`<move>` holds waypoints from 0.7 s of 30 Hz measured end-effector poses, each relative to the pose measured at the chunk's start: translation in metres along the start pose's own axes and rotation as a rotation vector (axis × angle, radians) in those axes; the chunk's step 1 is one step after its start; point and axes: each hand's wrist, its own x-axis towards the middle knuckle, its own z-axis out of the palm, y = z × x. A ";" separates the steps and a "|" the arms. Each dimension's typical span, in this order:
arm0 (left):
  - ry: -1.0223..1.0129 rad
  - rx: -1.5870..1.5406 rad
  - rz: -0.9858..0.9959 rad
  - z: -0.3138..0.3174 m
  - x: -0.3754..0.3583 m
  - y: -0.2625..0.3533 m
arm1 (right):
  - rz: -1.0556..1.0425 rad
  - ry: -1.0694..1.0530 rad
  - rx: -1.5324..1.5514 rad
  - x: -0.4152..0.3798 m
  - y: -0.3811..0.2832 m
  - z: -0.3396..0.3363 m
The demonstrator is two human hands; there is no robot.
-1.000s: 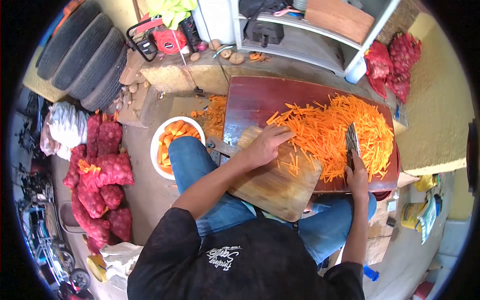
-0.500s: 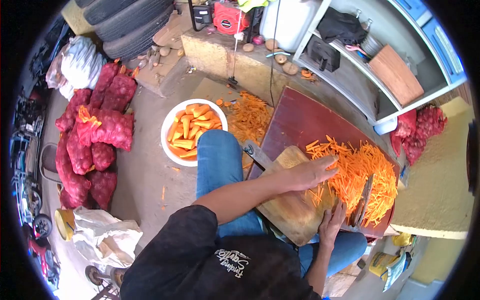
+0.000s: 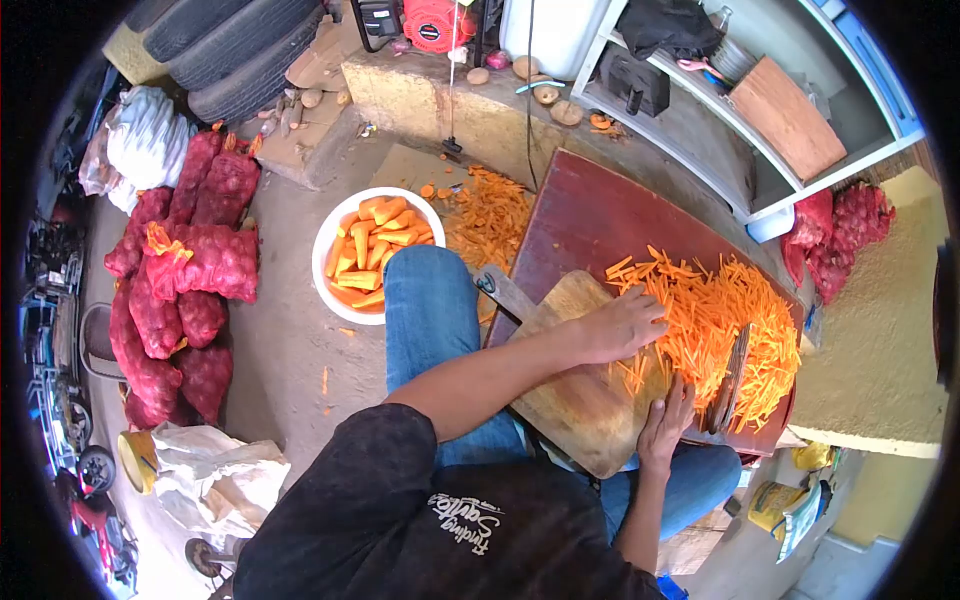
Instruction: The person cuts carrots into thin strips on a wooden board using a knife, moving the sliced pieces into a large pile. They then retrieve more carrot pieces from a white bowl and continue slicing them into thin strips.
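Shredded carrot (image 3: 700,325) lies in a large heap on the red tabletop (image 3: 590,215), partly over the wooden cutting board (image 3: 580,425). My left hand (image 3: 625,325) rests palm down at the heap's near-left edge, fingers stretched over the shreds. Lower down, my right hand (image 3: 665,425) lies against the heap beside the board's right edge, its fingers extended. Neither hand holds anything visible. A wide metal blade (image 3: 505,292) sticks out past the board's upper left edge; the rest of it is hidden. A dark, narrow piece (image 3: 732,380) stands among the shreds.
A white basin (image 3: 327,250) of peeled carrots stands left of my knee, with peelings (image 3: 488,215) behind it. Red mesh sacks (image 3: 205,262) and a pale sack (image 3: 215,480) are on the left. A shelf unit (image 3: 690,120) stands beyond the table.
My left hand has drawn back slightly to the left, with its fingers now more bent over the shreds. My right hand stays by the heap. The whole view has shifted a little.
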 end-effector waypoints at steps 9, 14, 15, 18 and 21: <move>0.050 0.038 0.058 -0.001 0.000 0.005 | 0.023 0.003 -0.013 0.000 0.004 0.004; 0.094 0.015 0.053 0.000 0.000 0.003 | 0.045 -0.003 0.005 0.002 0.000 0.002; 0.069 0.038 0.046 -0.001 0.000 0.003 | 0.048 -0.006 0.014 0.003 0.001 0.002; 0.013 0.091 0.033 -0.003 -0.001 0.003 | 0.048 -0.013 0.016 0.004 -0.001 0.001; 0.035 0.101 0.029 -0.002 -0.001 0.003 | 0.074 -0.026 -0.013 0.005 -0.007 -0.001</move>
